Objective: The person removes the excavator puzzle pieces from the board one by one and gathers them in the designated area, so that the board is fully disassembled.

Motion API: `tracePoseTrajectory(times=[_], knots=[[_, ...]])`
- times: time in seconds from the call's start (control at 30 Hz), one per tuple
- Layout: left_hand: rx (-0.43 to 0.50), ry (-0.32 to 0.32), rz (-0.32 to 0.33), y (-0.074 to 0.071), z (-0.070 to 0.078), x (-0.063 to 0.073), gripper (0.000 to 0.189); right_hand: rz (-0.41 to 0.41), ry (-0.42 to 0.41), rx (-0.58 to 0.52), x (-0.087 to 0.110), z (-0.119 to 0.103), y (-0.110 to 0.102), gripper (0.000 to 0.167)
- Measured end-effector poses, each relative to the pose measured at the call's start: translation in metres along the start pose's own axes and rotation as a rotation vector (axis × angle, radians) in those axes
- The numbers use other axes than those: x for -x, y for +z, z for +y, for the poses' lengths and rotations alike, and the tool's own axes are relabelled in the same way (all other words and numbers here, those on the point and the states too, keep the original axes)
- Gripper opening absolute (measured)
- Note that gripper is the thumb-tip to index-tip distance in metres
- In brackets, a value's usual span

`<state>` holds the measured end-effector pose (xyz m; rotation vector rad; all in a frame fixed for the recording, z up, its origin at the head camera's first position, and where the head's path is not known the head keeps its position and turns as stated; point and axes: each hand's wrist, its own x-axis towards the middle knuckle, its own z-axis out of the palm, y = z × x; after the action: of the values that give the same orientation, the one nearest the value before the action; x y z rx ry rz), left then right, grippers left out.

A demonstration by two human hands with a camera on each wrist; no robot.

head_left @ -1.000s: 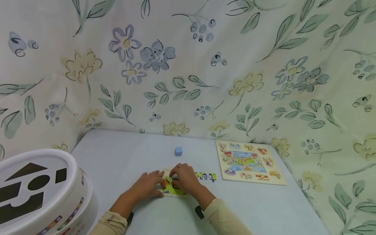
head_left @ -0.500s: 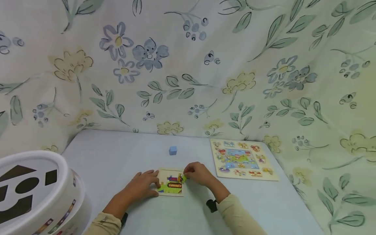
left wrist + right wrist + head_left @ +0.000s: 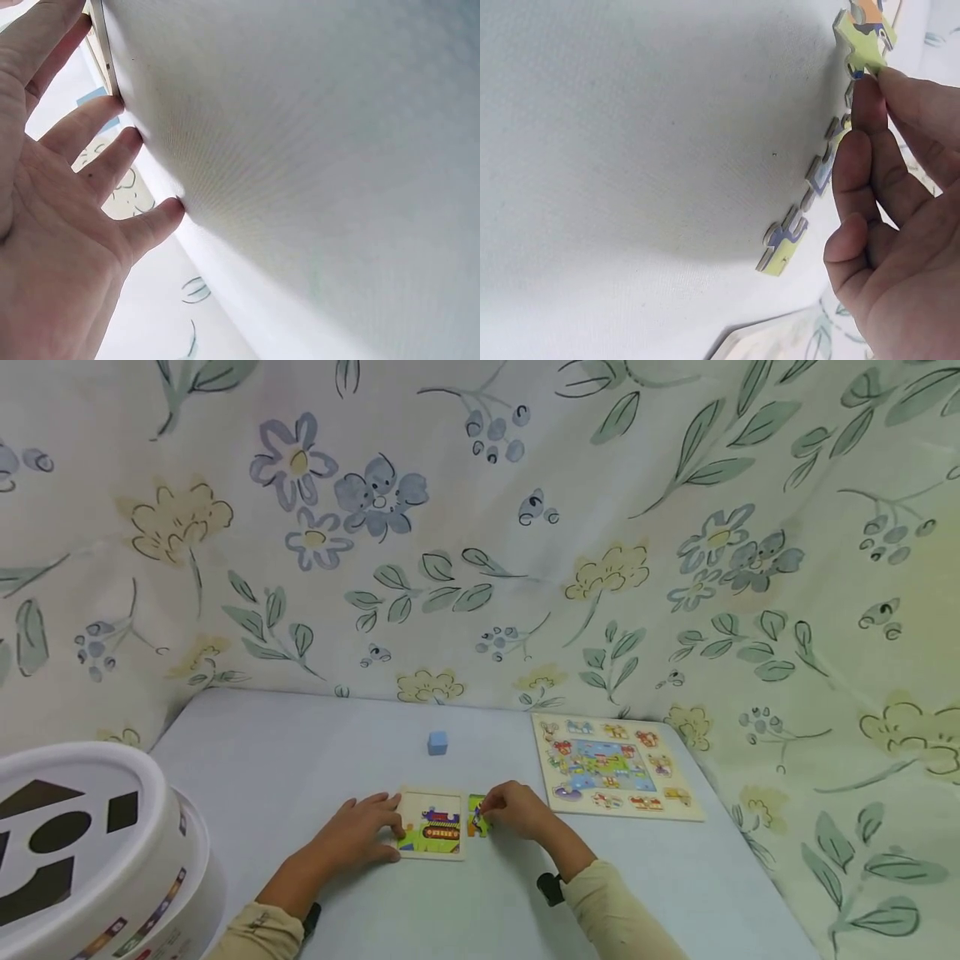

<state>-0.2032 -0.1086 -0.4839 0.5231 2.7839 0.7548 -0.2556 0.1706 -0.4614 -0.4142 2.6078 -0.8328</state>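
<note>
My left hand (image 3: pixel 360 833) rests at the left edge of a small wooden puzzle tray (image 3: pixel 429 858), its fingers extended onto the frame. In the left wrist view, the fingertips touch the tray's edge (image 3: pixel 105 52). Some pieces with a tracked vehicle (image 3: pixel 441 827) fill the lower and right parts of the tray. Just right of it, my right hand (image 3: pixel 517 810) pinches a green jigsaw piece (image 3: pixel 861 43) between thumb and index finger. More loose jigsaw pieces (image 3: pixel 782 247) lie on the table in the right wrist view, hidden behind the hand in the head view.
A blue cube (image 3: pixel 437 743) sits beyond the tray. At the back right lies a larger wooden picture board (image 3: pixel 551 777). A white round tub with shape cutouts in its lid (image 3: pixel 82 793) stands at the left. Floral fabric (image 3: pixel 420 527) hangs behind the table.
My right hand has moved from over the tray to its right side, taking the jigsaw piece out with it. My left hand stays at the tray's left edge.
</note>
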Motion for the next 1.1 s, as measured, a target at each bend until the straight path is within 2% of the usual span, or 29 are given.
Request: tracePoseTrajectory(times=[0.4,0.63,0.9,1.0,1.1], knots=[[-0.001,-0.006,0.009,-0.002,-0.002,0.004,0.017,0.027,-0.034,0.021,-0.001,-0.003,0.002,0.007],[0.01,0.009,0.008,-0.003,0.001,0.004,0.016,0.023,-0.079,0.017,-0.006,-0.025,0.019,0.011],[0.03,0.026,-0.016,0.001,-0.002,0.001,0.014,0.044,-0.118,0.245,-0.017,-0.044,0.045,0.034],[0.025,0.028,-0.018,0.002,-0.004,0.0,0.014,0.028,-0.12,0.266,-0.016,-0.046,0.048,0.037],[0.015,0.022,-0.011,0.001,-0.006,-0.001,0.015,0.027,-0.12,0.251,-0.018,-0.048,0.048,0.033]])
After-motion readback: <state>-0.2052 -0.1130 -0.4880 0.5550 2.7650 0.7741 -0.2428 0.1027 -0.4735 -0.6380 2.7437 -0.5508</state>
